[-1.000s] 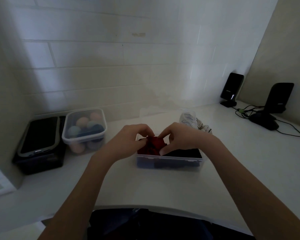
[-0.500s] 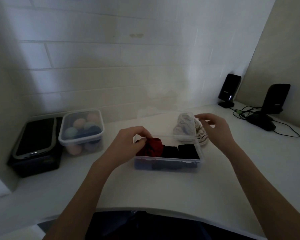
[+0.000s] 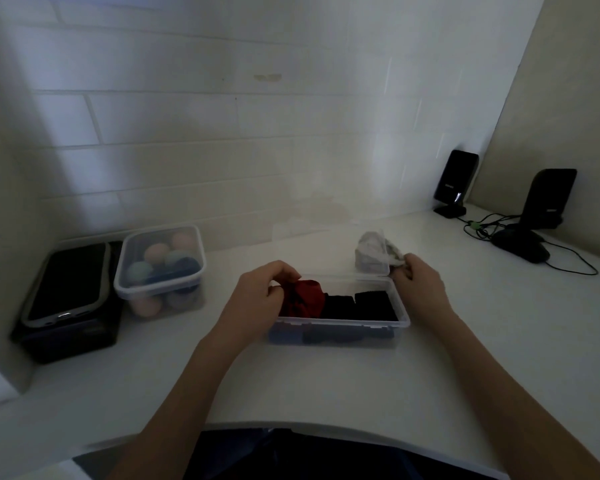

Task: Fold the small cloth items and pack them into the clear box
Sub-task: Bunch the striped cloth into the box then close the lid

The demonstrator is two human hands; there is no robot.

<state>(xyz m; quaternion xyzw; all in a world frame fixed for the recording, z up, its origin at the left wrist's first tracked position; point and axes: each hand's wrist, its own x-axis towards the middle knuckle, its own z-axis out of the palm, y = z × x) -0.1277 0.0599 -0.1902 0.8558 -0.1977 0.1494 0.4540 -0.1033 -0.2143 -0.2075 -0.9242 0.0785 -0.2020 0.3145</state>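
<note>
The clear box [image 3: 336, 336] sits on the white counter in front of me, its hinged lid [image 3: 326, 249] standing open at the back. Inside lie a bunched red cloth [image 3: 307, 301] at the left and two folded black cloths [image 3: 368, 304] to its right. My left hand [image 3: 257, 301] presses on the red cloth at the box's left end, fingers curled into it. My right hand [image 3: 418, 284] is at the box's back right corner, fingers closed on a crumpled white-grey cloth [image 3: 374, 252] that lies behind the lid.
A lidded clear tub [image 3: 160, 268] of pastel balls stands at the left, next to a black box with a phone-like device [image 3: 66, 282] on top. Two black speakers [image 3: 456, 183] and a mouse with cables [image 3: 520, 245] occupy the back right. The counter's front edge curves just below my forearms.
My right hand left the red cloth, swung right past the box and came down on the white-grey cloth behind the lid. My left hand stayed on the red cloth.
</note>
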